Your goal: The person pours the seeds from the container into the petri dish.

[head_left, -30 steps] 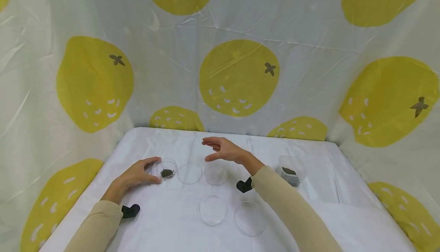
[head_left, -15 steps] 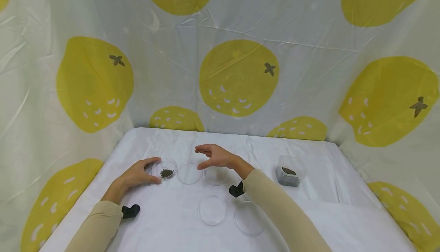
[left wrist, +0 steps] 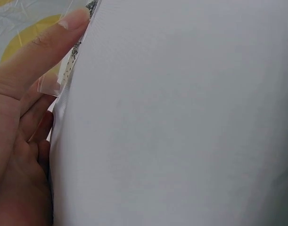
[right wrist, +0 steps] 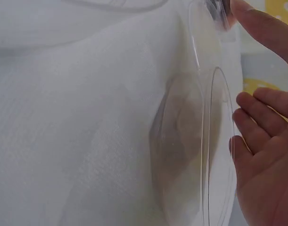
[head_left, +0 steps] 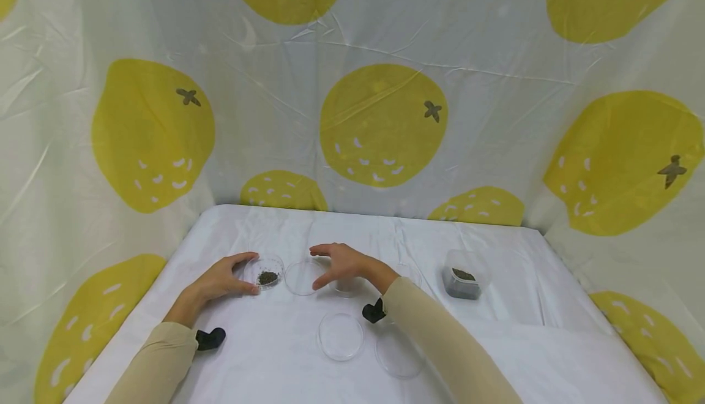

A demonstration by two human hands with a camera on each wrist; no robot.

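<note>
In the head view my left hand [head_left: 220, 276] grips the sides of a clear petri dish [head_left: 271, 263] at the left of the white table. A small heap of dark granules [head_left: 267, 278] lies in that dish. The left wrist view shows the thumb [left wrist: 49, 49] on the dish wall. My right hand [head_left: 348, 264], thumb and fingers spread with nothing between them, hovers over two clear round dish pieces. One flat piece [head_left: 300, 278] sits beside the filled dish; another [head_left: 346, 288] is partly hidden under the right hand. The right wrist view shows a clear dish [right wrist: 207, 141] beside the palm.
Nearer the front lie two more clear round pieces, one in the middle [head_left: 340, 336] and one [head_left: 398, 355] partly behind the right sleeve. A clear square tub [head_left: 462, 284] with dark granules stands at the right. A lemon-patterned curtain [head_left: 264, 116] encloses the table [head_left: 264, 355].
My right hand has moved left and lowered, from above the middle dish piece toward the flat piece beside the filled dish. The left hand stays on its petri dish.
</note>
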